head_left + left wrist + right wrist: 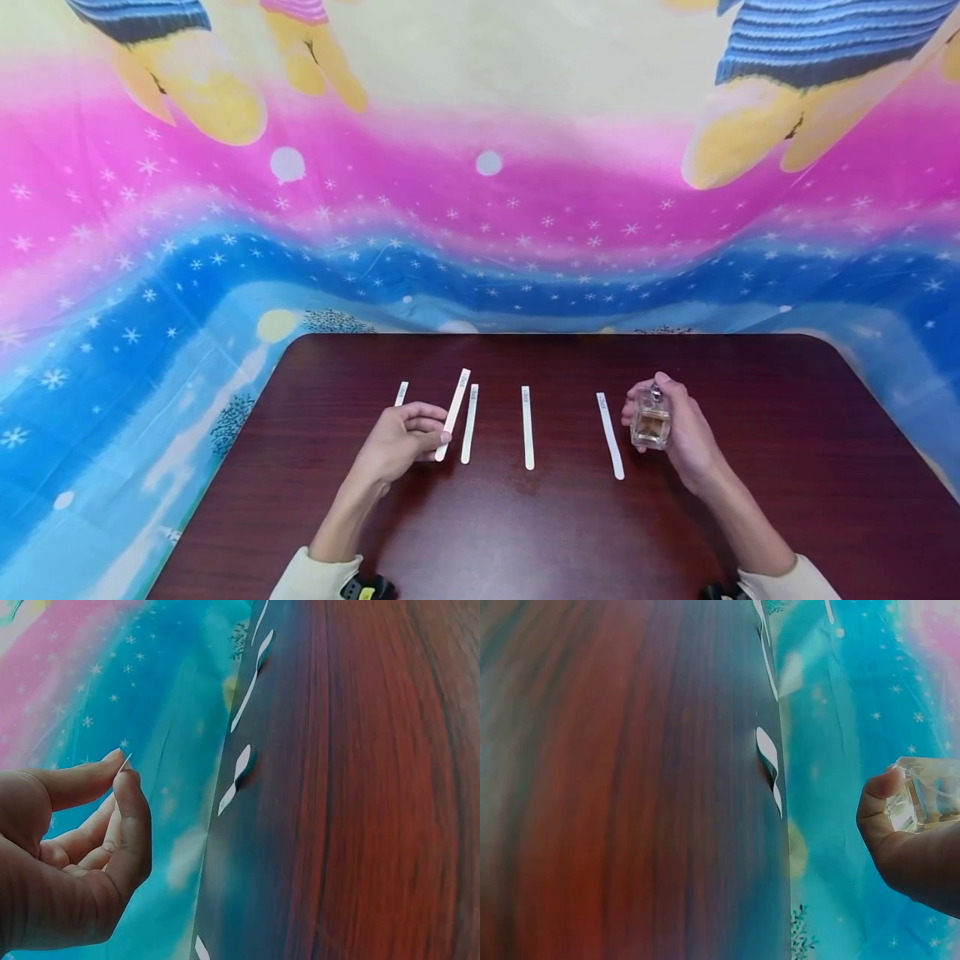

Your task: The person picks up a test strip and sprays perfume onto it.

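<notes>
My left hand (396,442) pinches a white paper test strip (454,412) between thumb and fingers, raised above the table. In the left wrist view that strip (126,761) appears nearly edge-on at the fingertips. On the right, my right hand (693,437) grips a square clear glass perfume bottle (651,423) holding amber liquid. Thumb and fingertip sit near the bottle's top. The right wrist view shows the bottle (934,795) partly cut off by the frame edge. Between the hands lie three more strips: one (469,425) beside the left hand, one mid-table (528,429), one (611,437) near the bottle.
Another strip (402,392) lies behind the left hand, its lower part hidden. The strips rest on a dark red-brown wooden table (517,533). A pink and blue patterned cloth (450,217) hangs beyond the table's far edge.
</notes>
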`<action>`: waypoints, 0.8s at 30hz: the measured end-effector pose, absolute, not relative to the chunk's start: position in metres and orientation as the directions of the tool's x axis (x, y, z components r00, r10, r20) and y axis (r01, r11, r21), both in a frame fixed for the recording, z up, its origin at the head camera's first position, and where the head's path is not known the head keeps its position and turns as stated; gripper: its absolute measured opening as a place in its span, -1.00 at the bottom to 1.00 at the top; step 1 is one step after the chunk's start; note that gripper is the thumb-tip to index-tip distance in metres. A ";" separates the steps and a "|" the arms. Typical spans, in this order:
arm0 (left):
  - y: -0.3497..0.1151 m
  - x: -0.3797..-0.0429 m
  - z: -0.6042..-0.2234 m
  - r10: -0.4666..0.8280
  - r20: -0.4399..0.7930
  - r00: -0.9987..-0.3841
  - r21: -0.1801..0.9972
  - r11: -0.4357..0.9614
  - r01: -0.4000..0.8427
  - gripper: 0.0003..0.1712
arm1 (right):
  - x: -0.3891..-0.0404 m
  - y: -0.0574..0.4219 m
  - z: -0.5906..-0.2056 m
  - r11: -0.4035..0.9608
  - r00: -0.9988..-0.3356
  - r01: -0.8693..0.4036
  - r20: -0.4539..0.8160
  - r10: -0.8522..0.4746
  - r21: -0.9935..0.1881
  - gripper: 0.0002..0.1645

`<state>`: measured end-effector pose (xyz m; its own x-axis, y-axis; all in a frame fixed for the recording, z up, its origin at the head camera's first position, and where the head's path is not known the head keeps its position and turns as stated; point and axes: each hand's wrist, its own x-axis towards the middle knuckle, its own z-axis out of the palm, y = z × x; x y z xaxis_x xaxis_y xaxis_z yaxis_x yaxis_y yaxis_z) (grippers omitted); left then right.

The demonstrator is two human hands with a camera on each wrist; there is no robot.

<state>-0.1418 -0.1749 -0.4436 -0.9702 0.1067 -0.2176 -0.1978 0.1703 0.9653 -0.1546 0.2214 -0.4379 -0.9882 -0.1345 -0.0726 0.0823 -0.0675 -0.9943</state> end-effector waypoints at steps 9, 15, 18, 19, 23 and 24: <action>-0.156 -0.143 -0.443 0.150 -0.208 -0.966 0.972 0.141 -0.188 -0.58 | -0.158 0.200 -0.437 -0.067 -0.988 0.116 -0.108 -0.111 -0.991 -0.37; -0.144 -0.143 -0.442 0.178 -0.207 -0.962 0.975 0.121 -0.187 -0.56 | -0.160 0.189 -0.435 -0.029 -0.988 0.124 -0.120 -0.098 -0.992 -0.37; -0.138 -0.143 -0.442 0.187 -0.206 -0.961 0.976 0.111 -0.188 -0.57 | -0.161 0.184 -0.435 -0.009 -0.988 0.131 -0.130 -0.083 -0.991 -0.38; -0.136 -0.143 -0.442 0.192 -0.205 -0.960 0.976 0.109 -0.186 -0.58 | -0.161 0.183 -0.435 -0.001 -0.988 0.134 -0.134 -0.079 -0.991 -0.39; -0.128 -0.142 -0.442 0.211 -0.204 -0.956 0.977 0.108 -0.184 -0.59 | -0.162 0.177 -0.435 0.027 -0.988 0.136 -0.138 -0.066 -0.990 -0.40; -0.126 -0.142 -0.442 0.217 -0.205 -0.955 0.977 0.107 -0.185 -0.59 | -0.162 0.176 -0.435 0.035 -0.988 0.136 -0.138 -0.066 -0.990 -0.40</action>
<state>-0.1418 -0.1256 -0.4418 -0.9545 0.2168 -0.2045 -0.1849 0.1073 0.9769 -0.1621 0.1756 -0.4349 -0.9882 -0.0659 -0.1385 0.1364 0.0347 -0.9900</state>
